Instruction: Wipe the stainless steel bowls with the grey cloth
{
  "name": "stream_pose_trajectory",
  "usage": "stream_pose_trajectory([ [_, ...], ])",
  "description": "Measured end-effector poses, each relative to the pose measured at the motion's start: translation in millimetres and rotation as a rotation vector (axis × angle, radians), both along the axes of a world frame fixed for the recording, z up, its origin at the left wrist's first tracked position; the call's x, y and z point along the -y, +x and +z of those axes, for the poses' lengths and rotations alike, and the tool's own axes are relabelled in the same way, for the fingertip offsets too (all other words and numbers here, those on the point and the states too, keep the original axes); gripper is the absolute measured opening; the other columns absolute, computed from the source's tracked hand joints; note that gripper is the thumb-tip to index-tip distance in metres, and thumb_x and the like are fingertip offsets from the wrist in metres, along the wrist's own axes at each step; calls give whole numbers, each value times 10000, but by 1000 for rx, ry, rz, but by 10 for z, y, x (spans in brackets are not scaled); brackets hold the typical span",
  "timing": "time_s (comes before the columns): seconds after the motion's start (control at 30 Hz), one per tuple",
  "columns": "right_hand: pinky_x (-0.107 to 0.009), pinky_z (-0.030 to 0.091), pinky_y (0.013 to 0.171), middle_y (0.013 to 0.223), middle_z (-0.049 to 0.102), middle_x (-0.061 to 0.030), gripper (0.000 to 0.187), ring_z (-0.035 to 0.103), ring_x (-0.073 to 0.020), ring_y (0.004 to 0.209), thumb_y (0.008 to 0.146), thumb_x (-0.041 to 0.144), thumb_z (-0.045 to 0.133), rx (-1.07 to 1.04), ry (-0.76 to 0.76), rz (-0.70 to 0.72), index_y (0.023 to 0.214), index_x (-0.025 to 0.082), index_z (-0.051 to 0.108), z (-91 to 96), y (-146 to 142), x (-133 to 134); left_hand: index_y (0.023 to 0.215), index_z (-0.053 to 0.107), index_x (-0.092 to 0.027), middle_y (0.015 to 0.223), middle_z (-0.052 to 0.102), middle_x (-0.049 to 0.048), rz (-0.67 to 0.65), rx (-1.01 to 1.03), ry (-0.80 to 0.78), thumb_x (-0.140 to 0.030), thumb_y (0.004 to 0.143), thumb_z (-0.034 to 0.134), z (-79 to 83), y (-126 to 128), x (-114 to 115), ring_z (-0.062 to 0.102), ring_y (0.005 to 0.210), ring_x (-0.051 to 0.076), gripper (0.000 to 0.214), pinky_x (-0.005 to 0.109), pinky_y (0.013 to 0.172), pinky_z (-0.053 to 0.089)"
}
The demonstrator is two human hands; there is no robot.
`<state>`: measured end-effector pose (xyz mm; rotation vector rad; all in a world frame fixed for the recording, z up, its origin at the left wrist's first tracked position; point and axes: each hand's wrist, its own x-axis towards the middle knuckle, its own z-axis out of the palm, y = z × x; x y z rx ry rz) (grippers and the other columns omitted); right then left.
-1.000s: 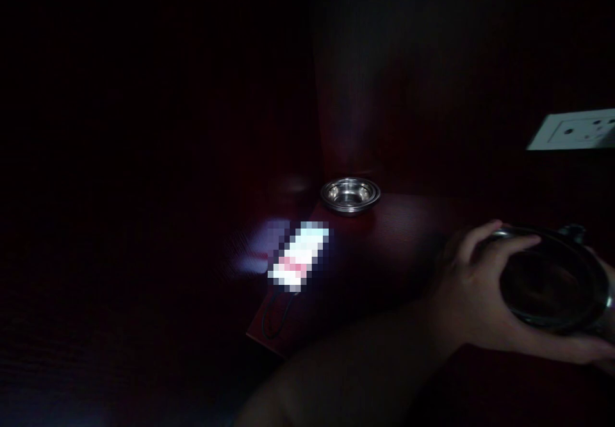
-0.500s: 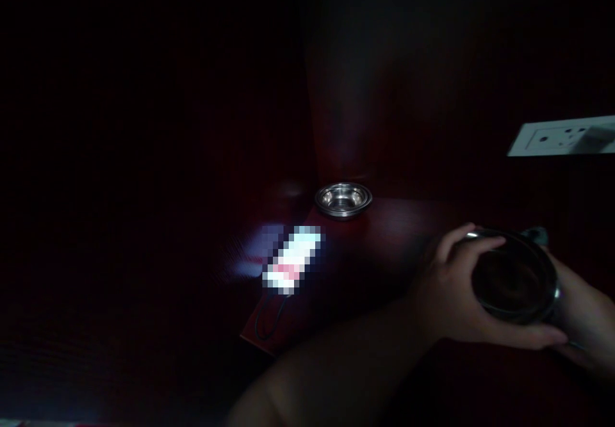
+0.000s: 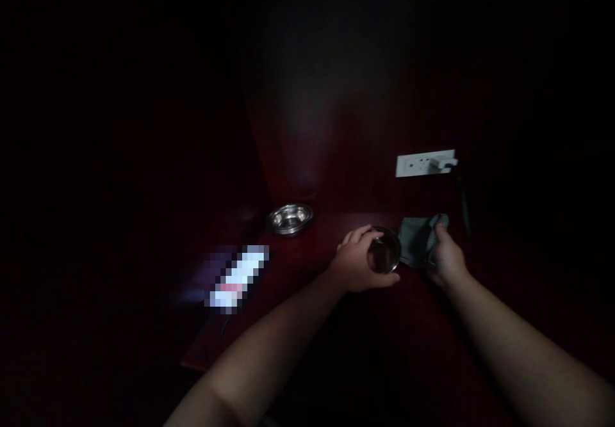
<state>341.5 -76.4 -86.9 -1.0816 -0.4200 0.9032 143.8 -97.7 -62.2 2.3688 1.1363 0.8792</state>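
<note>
My left hand [image 3: 358, 260] is wrapped round the side of a round metal bowl [image 3: 384, 252], whose dark inside faces me. To the right of it, my right hand [image 3: 448, 255] grips a grey-green cloth [image 3: 414, 241] that hangs close by the bowl's rim. Whether the cloth touches the bowl I cannot tell in this dim light. Further left on the dark red tabletop [image 3: 331, 232] sits a small stack of shiny steel bowls [image 3: 290, 219].
A lit phone [image 3: 239, 280], its screen blurred out, lies near the table's left edge with a cable below it. On the back wall is a white socket strip [image 3: 425, 164] with a plug in it. The surroundings are very dark.
The view has swung right and the hands appear further off. My right hand, earlier behind the bowl, has come away to the right with the cloth. My left hand keeps the bowl.
</note>
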Motion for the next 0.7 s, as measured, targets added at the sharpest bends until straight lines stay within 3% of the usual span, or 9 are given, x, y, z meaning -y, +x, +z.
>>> stream_pose_trajectory([
  [0.1,-266,576,678,682,686,-3,319,700,-175,763,862,496,539,12,-68,-164,818,196,636,-25,206,-114,1361,450,-303,1524,356,89,-39,-189,-6,-619,566,760,92,152,-247,342,1393,342,910,556,1102,340],
  [0.23,-307,556,766,696,703,-28,400,701,-217,880,843,557,503,65,-88,-253,816,187,653,-79,357,-191,1363,445,-296,1515,367,90,-54,-365,1,-658,590,721,148,374,-546,341,1392,342,897,545,1095,348],
  [0.5,-346,532,744,703,729,-79,542,711,-261,864,824,654,433,219,-69,-268,841,177,692,-128,447,-269,1338,456,-298,1476,408,66,20,-477,-24,-699,596,687,216,663,-910,399,1349,322,875,478,1099,370],
  [0.7,-373,487,882,928,753,-110,574,686,-274,983,842,615,398,288,-64,-248,961,148,710,-191,481,-349,1325,456,-313,1467,418,59,50,-511,-34,-720,598,668,211,798,-1045,417,1337,326,860,488,1070,399],
])
